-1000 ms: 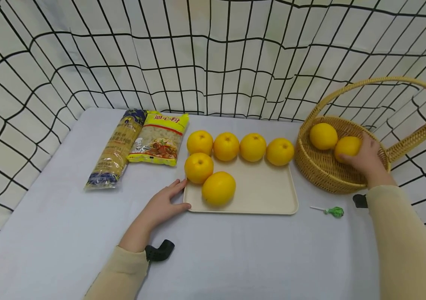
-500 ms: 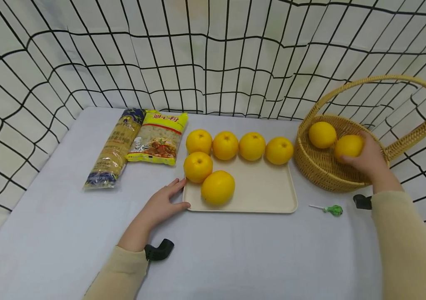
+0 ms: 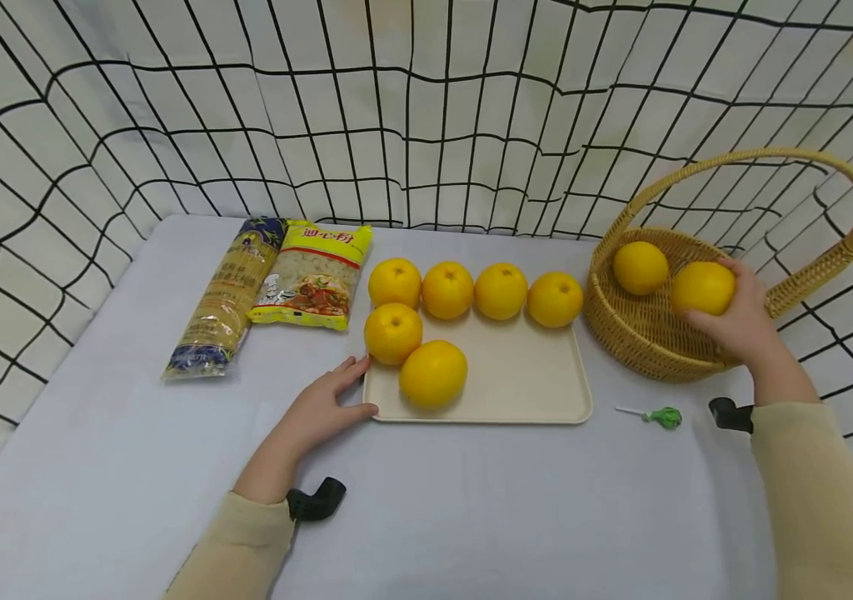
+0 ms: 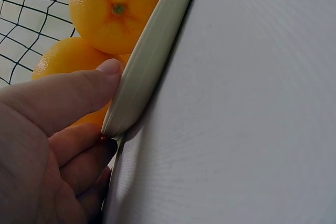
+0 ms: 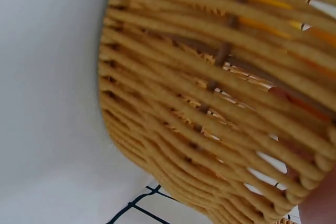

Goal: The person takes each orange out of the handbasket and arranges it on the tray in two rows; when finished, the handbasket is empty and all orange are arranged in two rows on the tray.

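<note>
My right hand (image 3: 747, 321) grips an orange (image 3: 702, 288) at the right side of the wicker basket (image 3: 632, 346), above its floor. A second orange (image 3: 640, 267) lies inside at the back left. From the right wrist, the basket's woven wall (image 5: 173, 93) hides most of that hand and fruit. My left hand (image 3: 325, 408) holds the front left corner of a cream tray (image 3: 524, 383); close up, the thumb (image 4: 100, 85) lies at the rim while curled fingers meet the corner. Several oranges (image 3: 447, 290) line the tray's back and left side, with a larger yellow fruit (image 3: 433, 374) in front.
A pack of spaghetti (image 3: 226, 296) and a yellow food bag (image 3: 314, 277) lie left of the tray. In front of the basket is a green lollipop (image 3: 665, 417). Black-and-white netting (image 3: 426, 108) rises behind the table, and the basket's handle (image 3: 771, 154) arches over it.
My right hand has raised the orange off the basket floor and drawn it slightly toward me. The left hand stays at the tray corner.
</note>
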`<state>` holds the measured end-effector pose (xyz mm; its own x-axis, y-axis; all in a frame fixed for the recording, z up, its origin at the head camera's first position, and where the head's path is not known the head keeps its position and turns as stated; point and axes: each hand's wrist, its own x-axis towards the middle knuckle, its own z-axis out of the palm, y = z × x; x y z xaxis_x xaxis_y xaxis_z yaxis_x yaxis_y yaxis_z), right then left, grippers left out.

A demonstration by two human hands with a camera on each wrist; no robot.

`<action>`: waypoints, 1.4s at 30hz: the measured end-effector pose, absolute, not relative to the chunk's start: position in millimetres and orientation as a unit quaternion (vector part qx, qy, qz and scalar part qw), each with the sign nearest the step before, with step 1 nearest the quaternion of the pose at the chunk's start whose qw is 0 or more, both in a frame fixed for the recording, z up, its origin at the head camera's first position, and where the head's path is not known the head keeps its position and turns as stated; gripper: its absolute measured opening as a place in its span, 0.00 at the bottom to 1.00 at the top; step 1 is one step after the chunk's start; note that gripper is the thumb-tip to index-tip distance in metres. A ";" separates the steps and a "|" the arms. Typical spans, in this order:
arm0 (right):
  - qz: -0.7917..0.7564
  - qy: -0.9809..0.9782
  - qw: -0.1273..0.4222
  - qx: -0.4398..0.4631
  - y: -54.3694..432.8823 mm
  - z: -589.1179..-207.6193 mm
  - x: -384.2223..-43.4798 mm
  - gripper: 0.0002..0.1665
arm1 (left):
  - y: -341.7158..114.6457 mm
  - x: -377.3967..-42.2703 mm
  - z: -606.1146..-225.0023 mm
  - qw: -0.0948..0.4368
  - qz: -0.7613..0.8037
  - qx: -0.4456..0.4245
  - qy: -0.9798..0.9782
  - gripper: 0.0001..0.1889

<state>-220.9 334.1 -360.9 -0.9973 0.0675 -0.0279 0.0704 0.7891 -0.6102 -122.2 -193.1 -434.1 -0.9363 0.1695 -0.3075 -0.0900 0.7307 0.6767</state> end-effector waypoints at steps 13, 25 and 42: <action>-0.434 0.892 -0.124 0.007 283.7 -342.2 -197.5 0.34 | -195.2 -122.4 -434.7 0.176 0.369 0.032 0.912 0.40; -0.450 0.877 -0.152 -0.071 220.4 -342.6 -179.5 0.38 | -195.1 -123.7 -435.7 0.181 0.365 0.029 0.913 0.40; -0.387 0.916 -0.003 -0.106 148.8 -381.8 -179.4 0.51 | -195.0 -124.5 -436.4 0.176 0.365 0.033 0.914 0.40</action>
